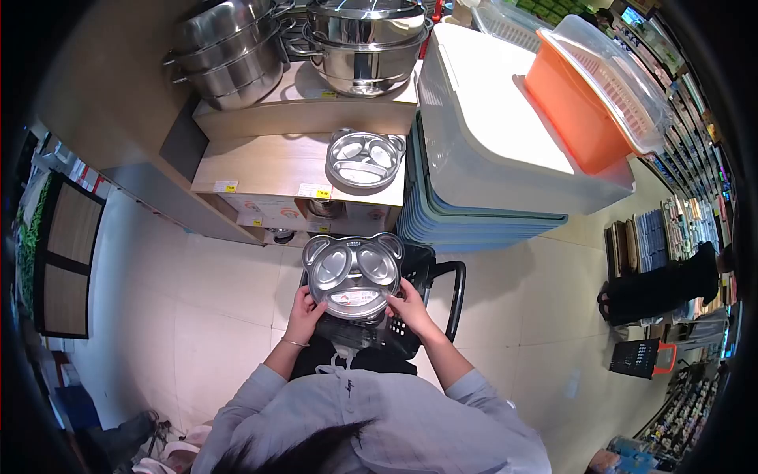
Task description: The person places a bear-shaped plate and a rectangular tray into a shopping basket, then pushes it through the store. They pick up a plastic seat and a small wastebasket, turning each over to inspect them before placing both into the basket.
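I hold a bear-shaped stainless steel divided plate (353, 272) flat in front of me, with a label in its lower compartment. My left hand (305, 306) grips its lower left edge and my right hand (409, 304) grips its lower right edge. Below the plate sits a black shopping basket (426, 272) with a raised handle. A second plate of the same shape (364, 158) lies on the wooden shelf (260, 166) ahead of me.
Large steel steamer pots (229, 51) (365, 39) stand on the upper shelf. A stack of white-and-blue storage bins (489, 158) with an orange lidded basket (600, 87) stands at right. Boxed goods sit under the shelf. A person in black (663, 284) stands far right by shelving.
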`<action>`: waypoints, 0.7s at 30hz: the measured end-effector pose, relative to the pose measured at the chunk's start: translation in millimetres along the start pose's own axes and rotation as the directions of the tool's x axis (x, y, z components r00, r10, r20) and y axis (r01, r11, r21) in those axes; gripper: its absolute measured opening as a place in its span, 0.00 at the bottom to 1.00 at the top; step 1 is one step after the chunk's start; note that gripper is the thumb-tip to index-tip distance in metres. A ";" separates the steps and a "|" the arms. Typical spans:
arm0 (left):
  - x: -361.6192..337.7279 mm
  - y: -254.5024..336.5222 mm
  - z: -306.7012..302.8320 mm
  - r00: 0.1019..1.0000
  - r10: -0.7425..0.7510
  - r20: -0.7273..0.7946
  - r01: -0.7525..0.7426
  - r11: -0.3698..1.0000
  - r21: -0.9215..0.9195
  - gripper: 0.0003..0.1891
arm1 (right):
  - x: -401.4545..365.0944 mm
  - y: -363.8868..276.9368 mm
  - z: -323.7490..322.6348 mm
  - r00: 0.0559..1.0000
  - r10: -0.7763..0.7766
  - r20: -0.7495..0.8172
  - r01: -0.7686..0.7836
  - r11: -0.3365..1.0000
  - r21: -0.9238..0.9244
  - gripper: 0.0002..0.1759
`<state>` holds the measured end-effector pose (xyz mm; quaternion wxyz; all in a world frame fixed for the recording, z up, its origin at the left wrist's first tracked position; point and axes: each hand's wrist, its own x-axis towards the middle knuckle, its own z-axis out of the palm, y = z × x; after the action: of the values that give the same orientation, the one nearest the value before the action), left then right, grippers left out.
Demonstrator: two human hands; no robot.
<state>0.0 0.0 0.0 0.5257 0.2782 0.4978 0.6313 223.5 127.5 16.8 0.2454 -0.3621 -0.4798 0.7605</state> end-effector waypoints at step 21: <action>306.9 110.0 -2.9 0.930 0.362 -0.059 -0.290 0.825 0.485 0.24 | 233.9 -117.9 15.6 0.466 -0.640 -0.612 0.096 0.724 -0.683 0.24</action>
<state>-134.8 293.0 47.4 0.2885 0.4303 0.6178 0.5915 69.9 336.8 54.4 0.4876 -0.6059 -0.5779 0.2472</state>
